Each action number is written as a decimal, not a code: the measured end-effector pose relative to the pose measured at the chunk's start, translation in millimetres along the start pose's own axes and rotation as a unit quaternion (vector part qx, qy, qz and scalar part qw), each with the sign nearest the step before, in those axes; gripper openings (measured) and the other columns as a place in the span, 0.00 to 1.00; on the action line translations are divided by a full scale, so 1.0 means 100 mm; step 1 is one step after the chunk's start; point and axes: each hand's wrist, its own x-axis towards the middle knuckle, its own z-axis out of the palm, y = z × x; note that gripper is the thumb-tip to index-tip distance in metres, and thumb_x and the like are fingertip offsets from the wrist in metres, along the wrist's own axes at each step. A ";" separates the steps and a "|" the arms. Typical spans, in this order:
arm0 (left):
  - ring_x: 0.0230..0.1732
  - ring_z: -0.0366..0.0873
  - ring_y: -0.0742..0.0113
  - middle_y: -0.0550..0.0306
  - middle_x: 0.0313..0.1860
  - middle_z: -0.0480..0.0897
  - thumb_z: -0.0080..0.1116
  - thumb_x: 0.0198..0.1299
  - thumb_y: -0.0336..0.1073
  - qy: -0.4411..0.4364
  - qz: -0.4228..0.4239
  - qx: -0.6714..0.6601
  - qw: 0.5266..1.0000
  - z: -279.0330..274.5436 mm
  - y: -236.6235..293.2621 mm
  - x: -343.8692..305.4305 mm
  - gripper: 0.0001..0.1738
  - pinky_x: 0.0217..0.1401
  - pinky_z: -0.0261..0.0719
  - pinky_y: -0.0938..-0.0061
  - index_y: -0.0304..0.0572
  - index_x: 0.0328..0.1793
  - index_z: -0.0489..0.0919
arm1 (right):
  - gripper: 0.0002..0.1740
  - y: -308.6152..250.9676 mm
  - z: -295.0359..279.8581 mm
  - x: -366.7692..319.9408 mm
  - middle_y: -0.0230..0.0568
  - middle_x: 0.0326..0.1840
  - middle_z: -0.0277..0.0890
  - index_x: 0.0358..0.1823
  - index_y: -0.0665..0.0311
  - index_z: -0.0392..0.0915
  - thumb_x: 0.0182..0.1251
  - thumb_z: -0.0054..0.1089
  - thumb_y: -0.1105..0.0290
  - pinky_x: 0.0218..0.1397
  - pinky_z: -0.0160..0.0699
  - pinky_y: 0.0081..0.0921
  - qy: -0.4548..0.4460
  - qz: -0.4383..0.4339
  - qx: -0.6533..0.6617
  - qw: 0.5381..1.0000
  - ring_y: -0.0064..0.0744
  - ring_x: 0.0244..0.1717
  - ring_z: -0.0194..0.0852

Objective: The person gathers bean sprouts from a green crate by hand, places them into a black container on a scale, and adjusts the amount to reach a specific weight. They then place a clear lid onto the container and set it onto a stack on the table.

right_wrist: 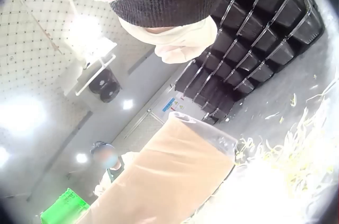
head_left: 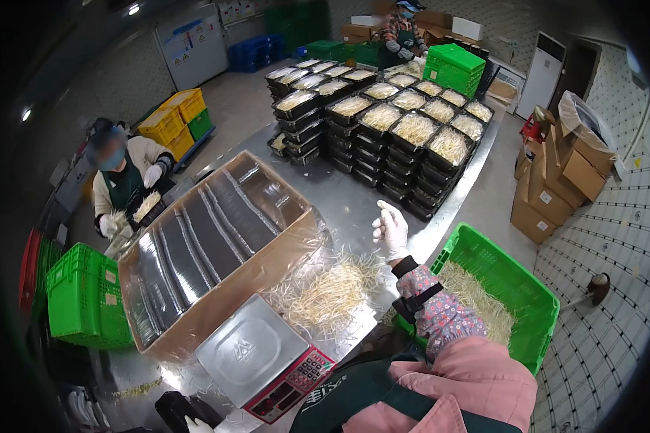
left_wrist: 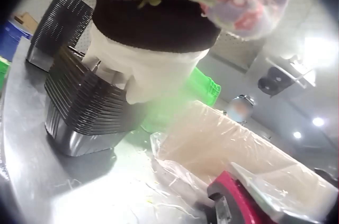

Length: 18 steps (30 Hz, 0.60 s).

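Trays (left_wrist: 87, 99), black and nested, stand near the wearer's side of the steel table, by the left hand. The room has grid-patterned walls, ceiling lights and two masked people, one (head_left: 130, 177) across from the wearer, one (head_left: 401, 43) at the far end. On the table (head_left: 350, 198), largest first, come tall piles of full trays (head_left: 415, 130), a carton (head_left: 267, 267) of further nested trays, and the scale (head_left: 249, 353), its display too small to read. A green crate (head_left: 545, 310) sits at the wearer's right. Loose sprouts (head_left: 332, 296) lie heaped between carton and crate, with stray strands and wet-looking glare around. As a judgement, the step is parting one tray from its stack: best to catch a single rim between thumb and fingertip, peel one corner up first, and pull straight so that two do not come away together. Thin walls could buckle if squeezed. The left hand (left_wrist: 153, 73) touches the stack's rims; its fingertips are hidden, so I cannot tell whether they pinch one. The right hand (head_left: 391, 234), fingers loosely bent and holding nothing, hangs above the table near the sprouts, ready to steady the stack if the trays cling.
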 end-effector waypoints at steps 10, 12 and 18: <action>0.32 0.76 0.47 0.45 0.27 0.77 0.60 0.51 0.31 0.138 0.096 0.020 0.986 -0.37 -0.49 0.54 0.07 0.41 0.73 0.58 0.36 0.32 0.75 | 0.17 -0.05 -0.14 -0.71 0.26 0.24 0.73 0.56 0.57 0.78 0.75 0.49 0.58 0.18 0.68 0.12 0.018 -0.001 -0.044 0.999 0.12 0.16 0.66; 0.30 0.75 0.55 0.51 0.26 0.76 0.61 0.54 0.30 0.182 0.118 -0.037 0.975 -0.72 0.05 0.58 0.06 0.39 0.72 0.63 0.37 0.32 0.75 | 0.16 -0.10 -0.42 -0.84 0.26 0.23 0.73 0.55 0.57 0.79 0.76 0.49 0.59 0.17 0.68 0.13 0.048 -0.012 -0.070 0.996 0.13 0.15 0.66; 0.35 0.73 0.73 0.61 0.34 0.79 0.63 0.62 0.30 0.160 0.315 -0.389 0.851 -1.17 2.52 -0.04 0.09 0.41 0.74 0.76 0.32 0.44 0.79 | 0.16 -0.38 -1.18 -1.43 0.25 0.22 0.73 0.52 0.58 0.81 0.75 0.50 0.59 0.17 0.66 0.12 0.153 -0.047 -0.076 0.984 0.13 0.16 0.66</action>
